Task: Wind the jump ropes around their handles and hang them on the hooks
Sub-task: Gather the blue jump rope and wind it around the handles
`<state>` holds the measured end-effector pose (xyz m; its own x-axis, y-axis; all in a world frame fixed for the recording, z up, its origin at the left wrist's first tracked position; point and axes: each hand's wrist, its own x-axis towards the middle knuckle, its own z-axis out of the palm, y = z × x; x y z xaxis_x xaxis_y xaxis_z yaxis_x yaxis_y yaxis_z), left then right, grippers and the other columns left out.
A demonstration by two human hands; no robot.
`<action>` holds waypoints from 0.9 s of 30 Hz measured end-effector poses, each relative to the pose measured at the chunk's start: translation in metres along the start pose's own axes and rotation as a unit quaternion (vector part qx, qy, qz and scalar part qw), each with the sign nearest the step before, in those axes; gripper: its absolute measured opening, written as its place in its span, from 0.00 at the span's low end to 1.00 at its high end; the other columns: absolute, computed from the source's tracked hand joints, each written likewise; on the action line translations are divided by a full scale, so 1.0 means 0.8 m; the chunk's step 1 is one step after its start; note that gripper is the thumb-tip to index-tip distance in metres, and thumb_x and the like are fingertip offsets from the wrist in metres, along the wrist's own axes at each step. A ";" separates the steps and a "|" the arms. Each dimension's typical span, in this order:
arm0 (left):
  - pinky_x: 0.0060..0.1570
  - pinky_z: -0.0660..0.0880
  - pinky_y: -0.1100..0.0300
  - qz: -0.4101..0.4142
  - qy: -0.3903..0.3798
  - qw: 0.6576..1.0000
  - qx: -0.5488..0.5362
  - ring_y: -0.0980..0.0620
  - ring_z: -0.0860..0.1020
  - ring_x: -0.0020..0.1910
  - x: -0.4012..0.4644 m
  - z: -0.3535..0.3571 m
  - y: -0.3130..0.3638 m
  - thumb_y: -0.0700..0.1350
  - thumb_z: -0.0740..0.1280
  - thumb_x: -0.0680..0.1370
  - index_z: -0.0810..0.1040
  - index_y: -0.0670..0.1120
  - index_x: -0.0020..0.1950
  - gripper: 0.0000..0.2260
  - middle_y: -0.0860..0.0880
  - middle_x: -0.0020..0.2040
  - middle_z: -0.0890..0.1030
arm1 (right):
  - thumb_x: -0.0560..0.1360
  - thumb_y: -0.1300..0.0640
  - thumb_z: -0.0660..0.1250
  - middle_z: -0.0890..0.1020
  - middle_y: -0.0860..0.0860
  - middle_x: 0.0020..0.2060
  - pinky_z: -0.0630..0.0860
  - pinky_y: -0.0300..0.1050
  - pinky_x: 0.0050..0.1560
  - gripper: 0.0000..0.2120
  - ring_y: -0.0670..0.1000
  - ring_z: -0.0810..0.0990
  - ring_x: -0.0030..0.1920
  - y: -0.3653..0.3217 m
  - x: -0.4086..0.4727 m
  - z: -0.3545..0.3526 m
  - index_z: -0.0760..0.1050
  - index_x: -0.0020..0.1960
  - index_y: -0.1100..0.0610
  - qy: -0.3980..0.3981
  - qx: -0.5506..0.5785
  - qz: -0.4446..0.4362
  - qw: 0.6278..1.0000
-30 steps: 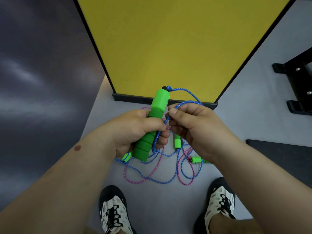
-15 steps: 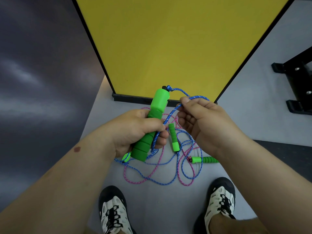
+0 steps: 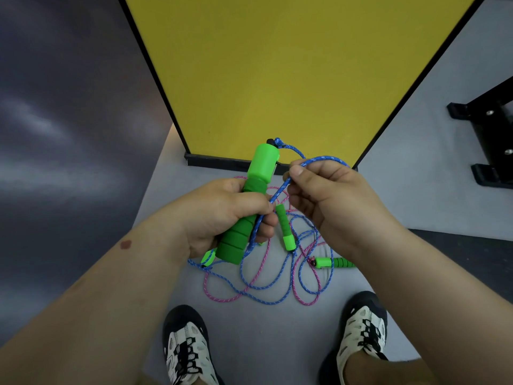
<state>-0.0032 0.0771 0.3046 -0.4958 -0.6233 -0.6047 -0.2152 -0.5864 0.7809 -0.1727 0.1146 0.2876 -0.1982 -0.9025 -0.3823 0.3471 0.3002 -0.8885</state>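
My left hand (image 3: 222,209) grips a thick green jump-rope handle (image 3: 262,166), held tilted with its top toward the yellow board. A blue rope (image 3: 294,151) leaves the handle's top, loops over, and runs down past my left fingers. My right hand (image 3: 327,195) pinches that blue rope between thumb and fingers just right of the handle. On the floor below lie tangled blue rope (image 3: 266,300) and pink rope (image 3: 219,297), with a second green handle (image 3: 286,232), a third green handle (image 3: 333,263) and a small green end (image 3: 208,257) among them. No hooks are visible.
A tall yellow board (image 3: 277,73) with a black frame stands directly ahead on the grey floor (image 3: 263,343). A black metal stand (image 3: 494,145) sits at the right. A dark mat (image 3: 472,254) lies to the right. My two shoes (image 3: 188,354) are at the bottom.
My right hand has lifted up and to the right, drawing the blue rope away from the handle into a raised loop. My left hand holds the handle in the same place.
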 end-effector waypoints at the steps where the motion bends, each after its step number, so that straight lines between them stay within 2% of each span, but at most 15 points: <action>1: 0.36 0.81 0.59 0.000 0.000 1.000 0.006 0.50 0.81 0.33 0.000 0.000 0.000 0.35 0.65 0.80 0.75 0.41 0.45 0.04 0.44 0.36 0.82 | 0.77 0.62 0.70 0.81 0.56 0.38 0.79 0.40 0.40 0.03 0.49 0.78 0.35 -0.002 0.002 -0.002 0.80 0.45 0.61 0.012 0.010 -0.004 1.000; 5: 0.37 0.81 0.58 0.004 -0.001 1.000 0.022 0.50 0.81 0.33 -0.001 0.002 0.000 0.35 0.65 0.80 0.76 0.41 0.44 0.05 0.45 0.36 0.82 | 0.78 0.61 0.70 0.83 0.54 0.40 0.79 0.40 0.41 0.03 0.49 0.79 0.38 -0.012 0.010 -0.010 0.81 0.47 0.60 0.063 0.046 -0.022 0.997; 8: 0.36 0.81 0.58 0.002 0.005 1.000 0.017 0.50 0.81 0.33 -0.001 0.003 0.000 0.35 0.65 0.80 0.75 0.41 0.46 0.03 0.44 0.36 0.82 | 0.78 0.59 0.70 0.82 0.55 0.38 0.79 0.40 0.41 0.05 0.49 0.79 0.37 -0.012 0.012 -0.013 0.80 0.45 0.60 0.064 0.050 -0.011 0.997; 13: 0.36 0.81 0.59 0.002 0.014 1.000 0.001 0.50 0.81 0.32 0.001 0.004 -0.001 0.35 0.65 0.80 0.75 0.41 0.48 0.02 0.44 0.36 0.83 | 0.78 0.59 0.70 0.79 0.55 0.35 0.79 0.40 0.41 0.08 0.49 0.79 0.37 0.001 0.006 -0.005 0.79 0.42 0.59 -0.012 -0.003 0.027 1.000; 17: 0.34 0.79 0.60 0.002 0.006 1.000 -0.006 0.49 0.80 0.32 0.002 0.002 -0.002 0.35 0.64 0.80 0.77 0.40 0.49 0.03 0.43 0.37 0.82 | 0.78 0.60 0.69 0.81 0.61 0.40 0.78 0.44 0.45 0.07 0.53 0.79 0.40 0.015 -0.001 0.001 0.81 0.48 0.65 -0.064 -0.090 0.012 0.994; 19: 0.34 0.79 0.59 0.001 0.006 1.000 -0.008 0.49 0.80 0.33 0.002 0.002 -0.002 0.35 0.64 0.80 0.77 0.40 0.50 0.02 0.43 0.37 0.82 | 0.78 0.61 0.69 0.82 0.60 0.41 0.78 0.43 0.44 0.06 0.53 0.79 0.40 0.015 -0.002 0.002 0.81 0.48 0.64 -0.055 -0.100 -0.002 0.993; 22: 0.36 0.81 0.57 0.004 0.013 1.000 -0.003 0.50 0.81 0.33 0.002 0.003 -0.002 0.35 0.65 0.80 0.76 0.40 0.50 0.02 0.43 0.37 0.82 | 0.78 0.61 0.70 0.83 0.55 0.39 0.78 0.40 0.43 0.05 0.49 0.79 0.39 0.010 -0.002 0.001 0.82 0.43 0.58 -0.030 -0.090 -0.022 0.995; 27: 0.35 0.81 0.58 0.001 0.013 1.000 0.008 0.50 0.82 0.33 0.002 0.004 -0.002 0.35 0.66 0.80 0.74 0.40 0.49 0.02 0.44 0.37 0.83 | 0.78 0.60 0.70 0.81 0.54 0.36 0.77 0.47 0.48 0.05 0.52 0.78 0.39 0.000 0.007 -0.009 0.82 0.44 0.59 0.034 -0.061 -0.052 0.996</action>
<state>-0.0060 0.0786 0.3027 -0.4739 -0.6381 -0.6069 -0.2272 -0.5772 0.7843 -0.1803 0.1116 0.2839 -0.2908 -0.9088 -0.2991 0.2073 0.2454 -0.9470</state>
